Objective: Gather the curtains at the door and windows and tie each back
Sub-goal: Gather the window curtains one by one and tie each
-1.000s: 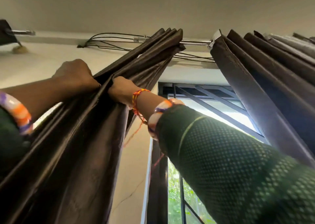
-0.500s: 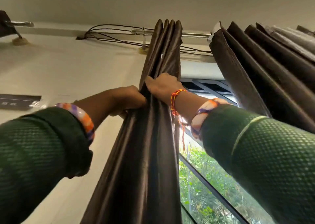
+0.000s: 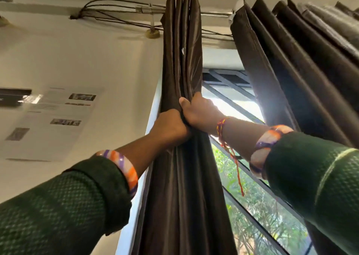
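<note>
Since half a second ago your two hands have slid closer together on the gathered dark brown satin curtain [image 3: 182,60], and your view has tipped so the printed paper sheet [image 3: 52,122] taped to the cream wall [image 3: 108,64] now shows at the left. Above, a metal curtain rod [image 3: 215,13] runs across, with a bundle of dark cables [image 3: 116,12] strung along the wall below it. To the right a second dark brown pleated curtain [image 3: 291,60] hangs from the same rod, and between the two the barred window [image 3: 242,103] shows bright daylight and green leaves. The gathered curtain hangs straight down from the rod at the window's left edge, its long axis vertical, its folds packed tight. Your left hand [image 3: 171,126] clenches the bundle from the left, fingers wrapped round the cloth. Your right hand [image 3: 200,113] grasps it just above, touching the left, thumb pressed along the front folds.
</note>
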A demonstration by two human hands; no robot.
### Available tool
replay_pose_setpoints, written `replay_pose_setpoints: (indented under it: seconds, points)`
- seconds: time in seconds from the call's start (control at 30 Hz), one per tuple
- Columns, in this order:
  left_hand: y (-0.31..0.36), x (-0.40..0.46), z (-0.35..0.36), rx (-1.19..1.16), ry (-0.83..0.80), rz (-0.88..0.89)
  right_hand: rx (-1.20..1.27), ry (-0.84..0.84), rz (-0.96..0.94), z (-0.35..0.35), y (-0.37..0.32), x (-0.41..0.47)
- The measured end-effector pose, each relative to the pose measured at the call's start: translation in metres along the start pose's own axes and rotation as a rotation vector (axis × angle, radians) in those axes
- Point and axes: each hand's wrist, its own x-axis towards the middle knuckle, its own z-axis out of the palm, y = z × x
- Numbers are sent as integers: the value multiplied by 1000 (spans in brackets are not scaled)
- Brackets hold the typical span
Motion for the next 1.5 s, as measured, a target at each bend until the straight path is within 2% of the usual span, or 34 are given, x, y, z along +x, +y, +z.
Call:
replay_pose_setpoints:
  seconds: [0.13,0.27,0.43,0.53,0.6,0.7,0.77,0.87,0.97,1.07,1.13,1.23,1.3,1.4,1.5]
  points:
    - [-17,-29,11,-48,35,-76,-14,88,-32,8,14,-31]
    - [-16,-73,17,157,123,-71,-118,127,-112,20,21,-77]
    - [-28,-118,23,378,56,-22,-201,107,-183,30,15,-132]
    - [-36,-145,16,335,133,-22,-119,83,-115,39,19,-155]
    - [-41,-161,12,305,154,-27,-147,140,-88,46,24,-169]
    - [-45,-182,1,216,68,-118,-261,275,-195,55,26,-196]
    - [-47,-193,-10,111,-3,-191,-301,307,-299,62,24,-216]
    - [-53,-208,-22,99,-42,-175,-315,231,-373,72,19,-241]
    - [-60,-217,-32,131,0,-130,-321,86,-285,75,13,-250]
    - [-65,-221,-40,269,-25,-241,-401,-136,-200,73,7,-258]
    - [-69,-223,-44,262,-82,-331,-432,-212,-214,76,5,-265]
    - [-67,-233,-43,18,-82,-387,-435,-242,-261,85,2,-276]
    - [-68,-238,-40,-64,-76,-390,-410,-241,-292,92,-1,-285]
    - [-79,-240,-39,48,-12,-348,-268,-199,-300,99,-6,-296]
    - [-97,-238,-45,186,89,-341,-132,-95,-158,102,-6,-303]
